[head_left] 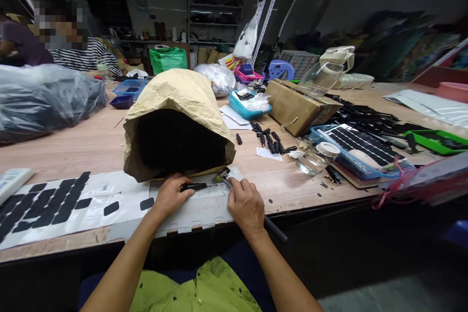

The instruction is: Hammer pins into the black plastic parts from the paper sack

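Note:
My left hand [171,195] presses a small black part [193,186] down onto a grey metal plate [197,209] at the table's front edge, fingers closed on it. My right hand [245,204] is wrapped round the black handle of a small hammer [222,176], whose metal head sits just right of the black part. A big open brown paper sack [179,126] lies right behind both hands, its dark mouth facing me.
A white sheet with several black pads [47,202] lies at the left. Loose black parts [270,141], a cardboard box [298,105], a blue basket with a solar panel [356,148] and a glass jar [310,162] stand at the right. A person sits at far left behind a plastic bag [44,100].

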`<action>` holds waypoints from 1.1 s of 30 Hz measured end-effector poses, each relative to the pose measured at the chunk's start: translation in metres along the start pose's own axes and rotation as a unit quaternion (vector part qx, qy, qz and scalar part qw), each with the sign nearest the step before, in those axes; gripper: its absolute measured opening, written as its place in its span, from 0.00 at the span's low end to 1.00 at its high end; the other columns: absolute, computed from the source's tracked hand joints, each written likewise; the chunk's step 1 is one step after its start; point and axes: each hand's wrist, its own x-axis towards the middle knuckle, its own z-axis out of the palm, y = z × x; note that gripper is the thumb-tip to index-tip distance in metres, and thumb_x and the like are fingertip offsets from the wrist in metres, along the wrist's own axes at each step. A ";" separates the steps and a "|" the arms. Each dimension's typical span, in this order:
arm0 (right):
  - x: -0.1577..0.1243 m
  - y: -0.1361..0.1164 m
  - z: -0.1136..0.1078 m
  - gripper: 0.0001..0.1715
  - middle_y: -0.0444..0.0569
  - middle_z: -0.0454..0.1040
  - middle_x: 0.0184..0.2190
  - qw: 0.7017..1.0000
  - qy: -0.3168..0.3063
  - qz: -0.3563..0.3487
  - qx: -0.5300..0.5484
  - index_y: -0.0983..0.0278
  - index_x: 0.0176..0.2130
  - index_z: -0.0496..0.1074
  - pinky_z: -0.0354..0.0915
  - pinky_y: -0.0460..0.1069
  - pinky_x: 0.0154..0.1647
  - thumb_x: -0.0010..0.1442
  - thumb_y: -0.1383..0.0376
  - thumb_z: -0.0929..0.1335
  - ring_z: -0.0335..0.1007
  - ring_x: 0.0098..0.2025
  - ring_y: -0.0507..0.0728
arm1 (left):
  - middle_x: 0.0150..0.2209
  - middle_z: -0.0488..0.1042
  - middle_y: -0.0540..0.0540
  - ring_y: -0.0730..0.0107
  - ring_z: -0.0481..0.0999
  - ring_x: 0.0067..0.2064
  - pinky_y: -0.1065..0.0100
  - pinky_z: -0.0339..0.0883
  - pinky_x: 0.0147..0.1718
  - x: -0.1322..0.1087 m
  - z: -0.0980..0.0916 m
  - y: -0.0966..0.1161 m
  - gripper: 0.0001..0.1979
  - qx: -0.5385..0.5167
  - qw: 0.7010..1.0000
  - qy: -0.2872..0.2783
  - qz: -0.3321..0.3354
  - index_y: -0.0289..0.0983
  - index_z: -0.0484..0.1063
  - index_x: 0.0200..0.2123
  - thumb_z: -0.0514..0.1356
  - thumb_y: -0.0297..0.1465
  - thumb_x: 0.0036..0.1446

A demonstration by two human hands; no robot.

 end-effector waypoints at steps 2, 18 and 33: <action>0.001 0.001 0.001 0.17 0.49 0.68 0.34 1.000 0.002 -0.001 0.006 0.62 0.49 0.72 0.55 0.49 0.38 0.62 0.69 0.62 0.60 0.38 0.57 | 0.39 0.77 0.46 0.62 0.75 0.40 0.64 0.67 0.41 0.004 0.004 -0.005 0.15 -0.016 1.000 -0.009 -0.016 0.40 0.79 0.43 0.62 0.38 0.52; -0.009 -0.052 -0.024 0.21 0.50 0.76 0.48 0.923 -0.042 -0.007 0.382 0.59 0.55 0.71 0.70 0.51 0.52 0.67 0.65 0.59 0.72 0.50 0.56 | 0.38 0.80 0.47 0.64 0.76 0.39 0.66 0.67 0.42 0.003 0.008 -0.011 0.15 -0.065 0.998 0.004 -0.005 0.41 0.81 0.42 0.64 0.37 0.52; -0.009 -0.056 -0.022 0.21 0.52 0.76 0.48 0.916 -0.053 0.004 0.398 0.59 0.55 0.72 0.70 0.53 0.53 0.66 0.65 0.60 0.73 0.50 0.57 | 0.38 0.81 0.47 0.63 0.77 0.40 0.66 0.67 0.41 0.004 0.011 -0.014 0.14 -0.075 0.997 0.002 -0.007 0.42 0.81 0.42 0.64 0.37 0.52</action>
